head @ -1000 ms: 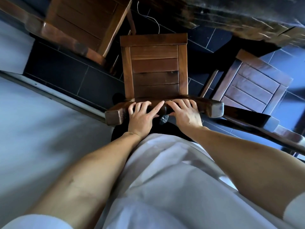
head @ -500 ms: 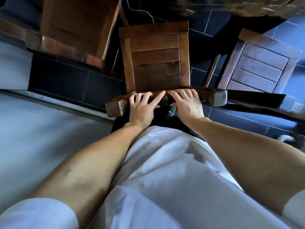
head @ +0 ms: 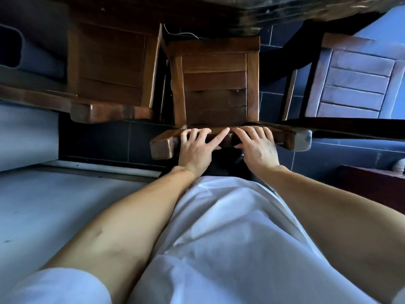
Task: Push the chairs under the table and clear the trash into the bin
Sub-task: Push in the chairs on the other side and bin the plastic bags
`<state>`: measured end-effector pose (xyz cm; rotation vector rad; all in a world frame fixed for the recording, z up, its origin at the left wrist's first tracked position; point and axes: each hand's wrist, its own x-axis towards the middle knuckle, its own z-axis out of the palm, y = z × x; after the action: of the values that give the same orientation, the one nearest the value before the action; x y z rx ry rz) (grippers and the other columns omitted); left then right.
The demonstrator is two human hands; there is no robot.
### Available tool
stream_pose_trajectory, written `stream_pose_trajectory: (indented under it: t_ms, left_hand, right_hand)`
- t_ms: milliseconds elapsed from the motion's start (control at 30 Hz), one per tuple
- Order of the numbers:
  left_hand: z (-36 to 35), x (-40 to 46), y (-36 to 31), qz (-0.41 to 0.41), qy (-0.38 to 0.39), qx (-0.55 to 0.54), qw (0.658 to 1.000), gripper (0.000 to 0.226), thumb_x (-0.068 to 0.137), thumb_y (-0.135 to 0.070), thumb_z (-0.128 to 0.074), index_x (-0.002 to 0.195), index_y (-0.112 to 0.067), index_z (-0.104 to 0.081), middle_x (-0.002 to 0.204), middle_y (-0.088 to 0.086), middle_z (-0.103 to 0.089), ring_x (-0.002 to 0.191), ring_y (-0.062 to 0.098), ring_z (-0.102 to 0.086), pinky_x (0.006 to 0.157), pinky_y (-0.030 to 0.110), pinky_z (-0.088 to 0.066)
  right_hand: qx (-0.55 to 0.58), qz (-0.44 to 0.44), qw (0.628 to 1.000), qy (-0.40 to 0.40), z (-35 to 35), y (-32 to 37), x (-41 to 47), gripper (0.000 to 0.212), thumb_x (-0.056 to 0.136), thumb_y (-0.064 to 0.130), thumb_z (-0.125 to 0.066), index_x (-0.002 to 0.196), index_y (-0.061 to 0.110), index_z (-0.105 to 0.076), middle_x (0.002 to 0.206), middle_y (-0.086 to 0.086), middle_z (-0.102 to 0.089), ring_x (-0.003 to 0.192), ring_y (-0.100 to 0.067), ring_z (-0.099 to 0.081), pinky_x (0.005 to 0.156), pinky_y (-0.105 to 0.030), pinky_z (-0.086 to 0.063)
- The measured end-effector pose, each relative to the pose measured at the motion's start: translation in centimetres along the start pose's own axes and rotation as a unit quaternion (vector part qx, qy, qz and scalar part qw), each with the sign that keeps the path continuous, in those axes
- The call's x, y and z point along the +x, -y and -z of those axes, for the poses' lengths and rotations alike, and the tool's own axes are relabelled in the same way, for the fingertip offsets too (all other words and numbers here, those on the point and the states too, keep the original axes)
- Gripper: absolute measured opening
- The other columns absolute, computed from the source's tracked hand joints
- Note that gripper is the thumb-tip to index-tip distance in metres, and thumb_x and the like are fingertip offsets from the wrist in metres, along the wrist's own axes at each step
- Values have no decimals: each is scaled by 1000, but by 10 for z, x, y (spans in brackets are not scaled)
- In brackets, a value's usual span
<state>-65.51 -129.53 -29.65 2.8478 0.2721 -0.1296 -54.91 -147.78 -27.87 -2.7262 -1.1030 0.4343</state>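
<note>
I look straight down on a dark wooden slatted chair (head: 214,84) on dark floor tiles. My left hand (head: 197,148) and my right hand (head: 256,145) lie side by side on its back rail (head: 164,145). The fingers drape over the top and the thumbs tuck under the near edge. The front of the seat meets the edge of the dark wooden table (head: 285,12) at the top of the view. No trash or bin can be made out.
A second wooden chair (head: 109,69) stands close on the left, a third chair (head: 355,80) further off on the right. A pale raised floor (head: 43,205) runs along the left. A dark red-brown object (head: 372,185) sits low on the right.
The chair has slid forward under both hands, and its seat front now reaches the table edge. I have moved forward with it; the hands keep the same hold.
</note>
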Motion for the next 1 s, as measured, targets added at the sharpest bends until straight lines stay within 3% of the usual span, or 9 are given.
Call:
stream_pose_trajectory:
  t_ms: [500, 1000]
  left_hand:
    - [29, 58, 76, -73, 25, 11, 997, 53, 97, -33, -58, 147, -45, -43, 119, 0, -63, 109, 27, -55, 92, 46, -35]
    - [42, 67, 73, -57, 74, -24, 995, 57, 94, -31, -66, 146, -46, -46, 120, 1, -63, 112, 27, -54, 94, 47, -34]
  right_hand:
    - [48, -50, 997, -45, -12, 38, 56, 42, 97, 17, -63, 137, 23, -51, 124, -2, -60, 118, -28, -50, 111, -41, -22]
    - [74, -47, 996, 21, 0, 32, 66, 42, 98, 26, -60, 139, 24, -50, 126, -3, -58, 119, -31, -49, 104, -44, -25]
